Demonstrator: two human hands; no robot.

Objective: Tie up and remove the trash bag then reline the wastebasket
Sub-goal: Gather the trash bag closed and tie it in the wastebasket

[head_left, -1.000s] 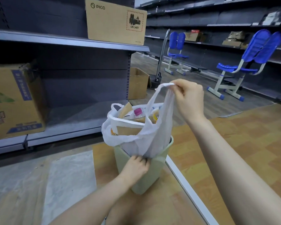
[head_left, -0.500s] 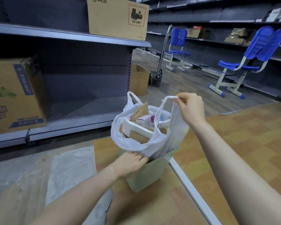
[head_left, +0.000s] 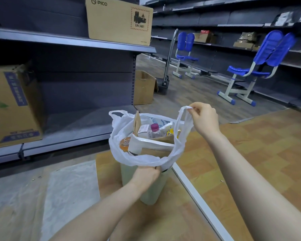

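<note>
A white plastic trash bag (head_left: 147,160) full of cardboard, cartons and a bottle sits in a pale green wastebasket (head_left: 150,187) on the wooden floor. My right hand (head_left: 204,119) pinches the bag's right handle loop and holds it up. My left hand (head_left: 146,174) grips the bag's near edge at the basket's rim. The bag's far left handle (head_left: 117,113) stands free. A flat clear sheet of plastic (head_left: 69,188) lies on the floor to the basket's left.
Grey shelving (head_left: 68,40) runs along the left with cardboard boxes (head_left: 12,105) on it. An open box (head_left: 143,87) stands behind the shelf end. Blue chairs (head_left: 255,66) and a hand cart (head_left: 167,70) stand further back. A white strip (head_left: 198,200) crosses the floor to the basket's right.
My right hand has lowered the right handle and moved it rightward, so the bag's mouth opened wider. My left hand stayed on the bag's near edge at the rim.
</note>
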